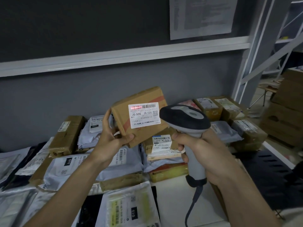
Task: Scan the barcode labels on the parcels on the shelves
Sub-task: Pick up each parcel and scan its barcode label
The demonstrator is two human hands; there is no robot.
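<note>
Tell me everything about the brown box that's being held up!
The brown box is a small, flat cardboard parcel with reddish tape, held tilted above the piled parcels by the left hand. Its white label faces the camera, printed with barcodes and "J6-S06". A red scan line glows across the top barcode.

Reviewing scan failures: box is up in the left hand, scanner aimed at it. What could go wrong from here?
1. The red scan line covers only the left part of the top barcode, so the read may fail.
2. The left hand holds the cardboard box tilted, by one corner and edge, above the parcels; it could slip.
3. The scanner in the right hand trails a cable across the shelf, which might snag the grey mailer.
</note>
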